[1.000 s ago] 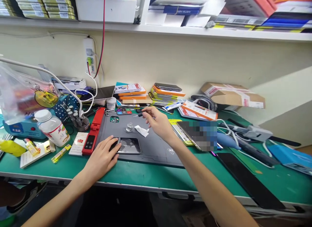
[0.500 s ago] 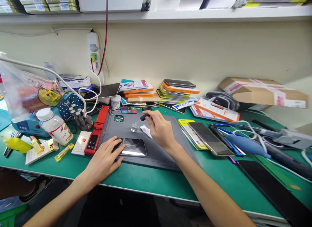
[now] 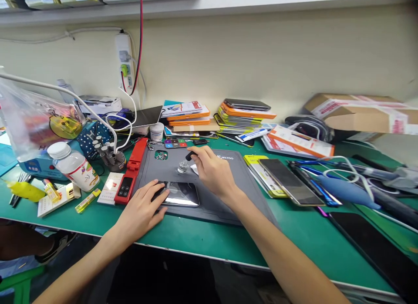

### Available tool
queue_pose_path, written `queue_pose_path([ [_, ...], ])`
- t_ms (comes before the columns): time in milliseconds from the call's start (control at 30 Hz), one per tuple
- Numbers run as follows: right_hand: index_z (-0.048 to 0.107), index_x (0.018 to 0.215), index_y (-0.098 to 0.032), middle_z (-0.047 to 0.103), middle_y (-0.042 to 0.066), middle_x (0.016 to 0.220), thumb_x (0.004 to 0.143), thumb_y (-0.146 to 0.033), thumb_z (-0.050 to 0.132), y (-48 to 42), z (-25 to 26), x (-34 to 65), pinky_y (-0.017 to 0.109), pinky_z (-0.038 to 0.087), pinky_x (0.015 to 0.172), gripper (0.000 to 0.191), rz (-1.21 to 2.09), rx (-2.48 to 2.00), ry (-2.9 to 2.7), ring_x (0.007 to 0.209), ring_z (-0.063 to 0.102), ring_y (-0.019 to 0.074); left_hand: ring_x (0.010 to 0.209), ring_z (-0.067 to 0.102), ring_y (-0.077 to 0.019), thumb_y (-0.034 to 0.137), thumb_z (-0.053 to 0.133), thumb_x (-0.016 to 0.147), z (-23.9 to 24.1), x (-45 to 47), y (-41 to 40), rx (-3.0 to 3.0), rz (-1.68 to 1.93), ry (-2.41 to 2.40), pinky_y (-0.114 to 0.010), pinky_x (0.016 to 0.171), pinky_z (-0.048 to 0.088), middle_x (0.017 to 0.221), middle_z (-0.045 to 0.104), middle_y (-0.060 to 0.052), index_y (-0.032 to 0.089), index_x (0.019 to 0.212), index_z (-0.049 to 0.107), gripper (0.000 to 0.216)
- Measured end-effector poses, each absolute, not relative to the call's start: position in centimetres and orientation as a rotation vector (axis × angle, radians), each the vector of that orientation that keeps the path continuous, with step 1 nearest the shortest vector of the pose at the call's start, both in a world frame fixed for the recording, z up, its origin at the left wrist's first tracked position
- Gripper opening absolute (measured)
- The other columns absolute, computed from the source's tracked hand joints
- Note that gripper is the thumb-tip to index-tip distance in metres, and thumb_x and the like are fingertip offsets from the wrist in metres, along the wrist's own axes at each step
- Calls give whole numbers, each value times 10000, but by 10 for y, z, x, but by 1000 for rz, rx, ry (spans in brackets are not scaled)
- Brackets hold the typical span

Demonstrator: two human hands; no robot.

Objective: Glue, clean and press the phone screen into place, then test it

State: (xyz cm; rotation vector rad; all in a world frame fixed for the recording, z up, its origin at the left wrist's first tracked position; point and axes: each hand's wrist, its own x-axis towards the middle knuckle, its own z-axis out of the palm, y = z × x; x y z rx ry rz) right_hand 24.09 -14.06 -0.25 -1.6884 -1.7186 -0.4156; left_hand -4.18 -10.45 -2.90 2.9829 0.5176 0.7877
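Observation:
A smartphone (image 3: pixel 181 194) lies face up on a grey work mat (image 3: pixel 215 199) on the green bench. My left hand (image 3: pixel 141 211) rests on the phone's left end, fingers curled against its edge. My right hand (image 3: pixel 212 172) is closed in a pinch on a thin black-handled tool (image 3: pixel 190 156), beside a small clear glass bottle (image 3: pixel 182 167). A scrap of white tissue (image 3: pixel 194 169) shows partly from under that hand.
A red device (image 3: pixel 130 173) lies along the mat's left edge, with a white bottle (image 3: pixel 74 166), tool stand (image 3: pixel 111 157) and lighters further left. Stacked boxes (image 3: pixel 243 114) and phones (image 3: pixel 287 182) crowd the back and right. A cardboard box (image 3: pixel 359 113) sits far right.
My right hand has drawn the black tool back from the rear of the mat towards the glass bottle. My left hand stays on the phone. The camera has tilted down.

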Motion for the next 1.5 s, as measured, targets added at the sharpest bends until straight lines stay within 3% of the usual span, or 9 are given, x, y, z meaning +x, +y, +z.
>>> queue_pose_path([
  [467, 655, 1408, -270, 770, 91, 1185, 1099, -273, 400, -137, -6, 237, 327, 539, 670, 400, -295, -1683, -1847, 1090, 710, 251, 1472, 544, -327, 286, 564, 1070, -25, -42, -105, 3013, 759, 513, -519, 1171, 548, 1489, 635, -152, 168, 1466, 596, 415],
  [567, 493, 1585, -274, 768, 87, 1256, 1070, -253, 411, -138, -7, 241, 360, 590, 768, 522, -252, -1682, -1836, 1136, 709, 263, 1480, 537, -327, 296, 562, 1073, -24, -42, -104, 3004, 739, 511, -523, 1179, 540, 1510, 622, -146, 185, 1489, 581, 431],
  [700, 242, 1707, -279, 721, 85, 1384, 922, -132, 460, -138, -15, 249, 403, 606, 868, 828, 33, -1692, -1726, 1178, 702, 268, 1483, 533, -316, 294, 558, 1080, -22, -41, -105, 2966, 749, 502, -520, 1188, 528, 1515, 622, -127, 216, 1477, 596, 406],
  [833, 308, 1683, -260, 677, 115, 1443, 819, -142, 554, -131, -31, 254, 475, 572, 1011, 906, 210, -1672, -1713, 1262, 665, 292, 1450, 558, -282, 240, 543, 1079, -8, -39, -105, 2865, 863, 484, -495, 1189, 514, 1428, 681, -84, 257, 1439, 622, 368],
  [933, 374, 1642, -255, 673, 123, 1436, 837, -259, 667, -124, -41, 254, 532, 511, 1099, 856, 265, -1656, -1697, 1302, 635, 315, 1306, 643, -244, 243, 522, 1088, 11, -28, -95, 2744, 924, 557, -464, 1146, 527, 1316, 722, -63, 264, 1378, 643, 315],
  [1033, 444, 1580, -239, 708, 127, 1342, 886, -381, 717, -119, -46, 252, 542, 504, 1084, 759, 283, -1661, -1648, 1236, 655, 312, 1248, 649, -243, 258, 556, 1062, 25, -2, -73, 2641, 816, 611, -478, 1134, 513, 1303, 708, -62, 259, 1410, 596, 350],
  [1233, 502, 1511, -266, 738, 82, 1210, 923, -366, 724, -117, -48, 247, 455, 537, 973, 636, 274, -1650, -1606, 1091, 683, 261, 1188, 632, -240, 288, 771, 890, 22, 62, -28, 2423, 751, 554, -411, 1016, 551, 1320, 623, -96, 218, 1423, 520, 594],
  [1500, 485, 1527, -283, 735, 85, 1261, 909, -338, 752, -120, -43, 246, 441, 540, 966, 676, 313, -1654, -1577, 1134, 680, 271, 1116, 635, -245, 316, 730, 909, 20, 86, -11, 2394, 727, 502, -432, 1026, 508, 1087, 669, -45, 208, 1219, 566, 368],
])
